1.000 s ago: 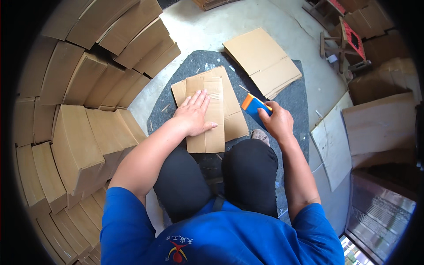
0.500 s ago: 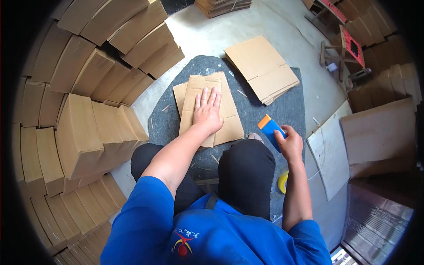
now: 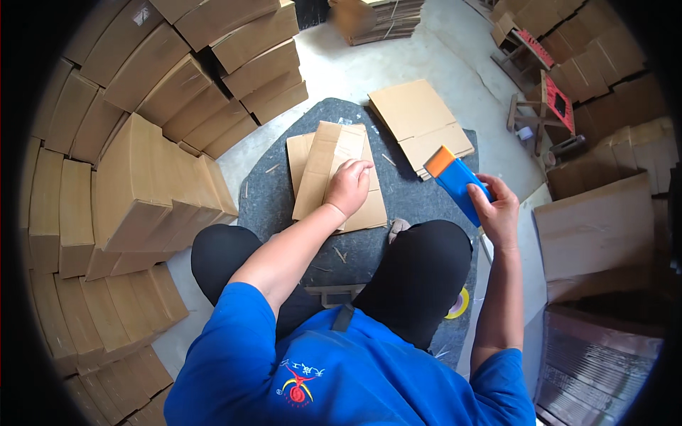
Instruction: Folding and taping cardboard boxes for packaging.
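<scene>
On the dark mat between my knees and the far edge lies a folded brown cardboard piece [image 3: 317,167], on top of another flat cardboard sheet [image 3: 373,206]. My left hand [image 3: 348,187] is over the right side of the folded piece, its fingers curled closed. Whatever may be between those fingers is hidden. Out to the right, my right hand [image 3: 497,209] grips a flat, oblong blue tool with an orange end [image 3: 458,186], held up above the mat with the orange end pointing away to the left.
A stack of flat cardboard [image 3: 419,117] lies on the mat's far right. Piled cartons [image 3: 149,192] wall the left side. A yellow tape roll [image 3: 460,304] sits beside my right knee. Folding stools [image 3: 556,103] stand at the far right; tied cardboard [image 3: 383,21] is at the back.
My left hand, spread flat on the cardboard before, has curled and shifted right. My right hand has moved rightward and slightly up with the blue tool. My right knee has swung outward.
</scene>
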`<action>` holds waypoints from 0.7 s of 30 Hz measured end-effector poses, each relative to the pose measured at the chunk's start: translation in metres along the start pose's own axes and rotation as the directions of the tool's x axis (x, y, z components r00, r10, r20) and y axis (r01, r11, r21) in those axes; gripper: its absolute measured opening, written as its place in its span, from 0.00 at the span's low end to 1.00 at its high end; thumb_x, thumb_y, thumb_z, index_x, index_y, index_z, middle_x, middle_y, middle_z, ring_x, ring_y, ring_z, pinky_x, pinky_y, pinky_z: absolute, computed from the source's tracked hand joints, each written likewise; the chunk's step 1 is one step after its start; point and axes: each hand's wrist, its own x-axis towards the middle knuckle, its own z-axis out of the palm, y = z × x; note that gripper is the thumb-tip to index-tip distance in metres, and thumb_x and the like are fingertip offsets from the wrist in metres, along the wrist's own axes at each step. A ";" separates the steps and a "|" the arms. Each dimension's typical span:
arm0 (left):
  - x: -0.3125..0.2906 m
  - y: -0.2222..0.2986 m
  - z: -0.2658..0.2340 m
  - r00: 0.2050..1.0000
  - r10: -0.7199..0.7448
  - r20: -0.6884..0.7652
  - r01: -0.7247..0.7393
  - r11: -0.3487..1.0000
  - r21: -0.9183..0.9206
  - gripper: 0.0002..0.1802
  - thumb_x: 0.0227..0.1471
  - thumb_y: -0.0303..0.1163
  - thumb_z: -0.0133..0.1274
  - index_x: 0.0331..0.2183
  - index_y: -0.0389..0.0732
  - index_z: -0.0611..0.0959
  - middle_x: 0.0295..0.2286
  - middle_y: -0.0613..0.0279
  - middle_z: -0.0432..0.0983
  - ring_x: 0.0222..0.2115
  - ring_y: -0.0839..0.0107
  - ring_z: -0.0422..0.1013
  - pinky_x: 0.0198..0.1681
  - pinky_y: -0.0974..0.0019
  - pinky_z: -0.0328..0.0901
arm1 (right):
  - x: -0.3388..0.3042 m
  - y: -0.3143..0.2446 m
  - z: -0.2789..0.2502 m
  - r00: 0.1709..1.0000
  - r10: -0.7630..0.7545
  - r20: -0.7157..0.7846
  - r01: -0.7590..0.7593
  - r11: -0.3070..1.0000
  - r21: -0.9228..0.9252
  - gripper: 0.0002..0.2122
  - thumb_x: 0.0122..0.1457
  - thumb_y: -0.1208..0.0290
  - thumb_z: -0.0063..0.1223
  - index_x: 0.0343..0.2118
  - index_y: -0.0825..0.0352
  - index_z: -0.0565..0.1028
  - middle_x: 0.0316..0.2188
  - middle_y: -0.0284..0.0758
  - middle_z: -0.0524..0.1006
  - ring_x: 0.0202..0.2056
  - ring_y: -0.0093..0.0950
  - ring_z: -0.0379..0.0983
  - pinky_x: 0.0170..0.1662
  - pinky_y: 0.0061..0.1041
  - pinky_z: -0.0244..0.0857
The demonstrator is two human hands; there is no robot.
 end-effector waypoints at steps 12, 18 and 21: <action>-0.054 0.091 -0.098 0.904 -0.169 0.392 0.416 0.138 -0.899 0.35 0.67 0.58 0.30 0.49 0.36 0.76 0.41 0.60 0.75 0.44 0.69 0.71 0.52 0.62 0.64 | -0.005 -0.054 0.037 0.837 -0.242 0.491 0.128 0.959 0.254 0.21 0.53 0.59 0.69 0.44 0.67 0.78 0.34 0.33 0.81 0.39 0.22 0.77 0.46 0.26 0.72; -0.073 0.062 -0.101 0.771 -0.282 0.571 0.597 0.006 -0.802 0.26 0.67 0.51 0.37 0.47 0.39 0.78 0.39 0.60 0.76 0.39 0.72 0.71 0.48 0.64 0.66 | -0.024 -0.036 0.058 0.805 -0.162 0.571 -0.008 0.959 0.284 0.17 0.54 0.63 0.68 0.43 0.68 0.79 0.35 0.32 0.81 0.39 0.21 0.76 0.47 0.25 0.71; -0.081 0.050 -0.093 0.734 -0.327 0.595 0.623 -0.026 -0.782 0.16 0.64 0.39 0.45 0.45 0.40 0.78 0.38 0.61 0.76 0.38 0.72 0.71 0.45 0.65 0.66 | -0.031 -0.033 0.070 0.803 -0.096 0.588 -0.073 0.964 0.257 0.16 0.55 0.64 0.67 0.42 0.68 0.80 0.34 0.31 0.81 0.38 0.20 0.76 0.45 0.24 0.71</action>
